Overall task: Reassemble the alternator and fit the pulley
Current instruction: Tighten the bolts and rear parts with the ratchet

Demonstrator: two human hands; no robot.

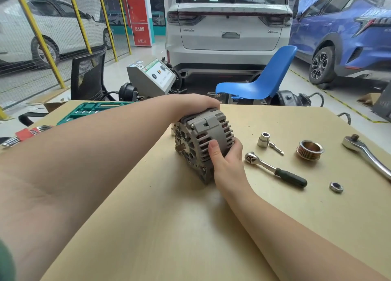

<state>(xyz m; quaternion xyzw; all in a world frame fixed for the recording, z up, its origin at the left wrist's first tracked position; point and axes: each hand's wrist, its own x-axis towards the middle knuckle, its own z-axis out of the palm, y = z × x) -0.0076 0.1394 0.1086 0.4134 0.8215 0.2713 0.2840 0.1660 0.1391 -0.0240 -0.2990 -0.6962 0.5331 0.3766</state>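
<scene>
We had both hands on the alternator, which lay on its side near the middle of the tabletop. Our right hand was the nearer one, cupped against the near flank of the housing with the thumb laid across the vent slots. Our left hand reached over from the far side and curled down over the top rear of the body, so the unit was clamped between the two.

The shaft axis ran roughly left to right across us, and the stub of the shaft pointed toward our left, away from the loose parts. That mattered, we judged, because the pulley sat well off to the right of the alternator, with the nut nearer us on that same side. Our right hand was plainly the closer one to both, yet the shaft end faced the other way, so the body would probably need turning or standing up first.

Between alternator and pulley lay the small ratchet and a socket; a larger ratchet lay further right.
</scene>
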